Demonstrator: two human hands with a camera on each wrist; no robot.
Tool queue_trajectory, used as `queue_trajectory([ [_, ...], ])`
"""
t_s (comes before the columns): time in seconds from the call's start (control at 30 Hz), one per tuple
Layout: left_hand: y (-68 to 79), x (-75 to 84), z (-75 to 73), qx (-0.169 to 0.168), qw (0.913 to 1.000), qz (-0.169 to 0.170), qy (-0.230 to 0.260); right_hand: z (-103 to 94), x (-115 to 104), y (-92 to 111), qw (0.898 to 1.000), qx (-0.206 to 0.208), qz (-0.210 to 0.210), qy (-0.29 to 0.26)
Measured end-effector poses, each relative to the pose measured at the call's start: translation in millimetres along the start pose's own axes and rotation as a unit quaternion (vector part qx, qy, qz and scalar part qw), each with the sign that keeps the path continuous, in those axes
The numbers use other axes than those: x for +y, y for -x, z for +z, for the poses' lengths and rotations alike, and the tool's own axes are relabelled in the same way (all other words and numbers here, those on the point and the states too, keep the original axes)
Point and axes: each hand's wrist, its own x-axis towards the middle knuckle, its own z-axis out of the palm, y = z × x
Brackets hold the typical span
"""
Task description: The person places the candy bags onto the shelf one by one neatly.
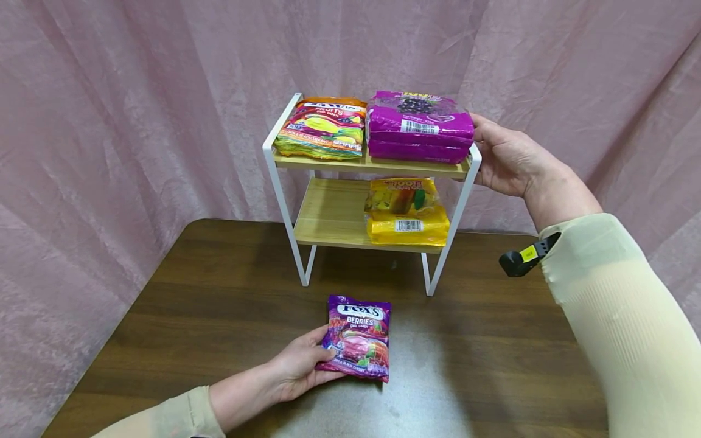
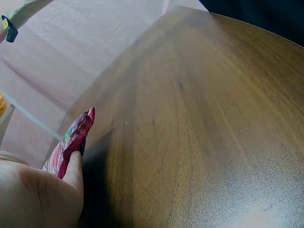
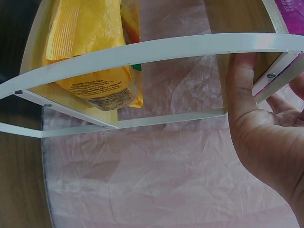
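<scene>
Low over the table, my left hand grips a purple Fox's Berries candy bag by its lower left side, thumb on the front. The left wrist view catches that candy bag edge-on beyond the hand. My right hand grips the top right end of a small two-tier shelf. In the right wrist view, one finger reaches under the top board while others bend round its end frame. A magenta snack pack lies on the top board right beside these fingers.
Orange Fox's Fruits candy bags lie stacked at the top board's left. A yellow snack pack occupies the right of the lower board. The shelf's white legs stand on a brown wooden table. Behind hangs a pink curtain.
</scene>
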Motion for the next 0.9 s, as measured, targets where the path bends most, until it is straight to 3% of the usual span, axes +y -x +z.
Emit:
queue_trajectory([
  [0.47, 13.9, 6.8, -3.1, -0.024, 0.9996, 0.017, 0.006, 0.4, -1, 0, 1.0, -0.003, 0.003, 0.006],
  [0.9, 36.4, 22.5, -3.8, -0.048, 0.9979, 0.041, 0.015, -1.4, 0, -1, 1.0, -0.014, 0.006, -0.001],
])
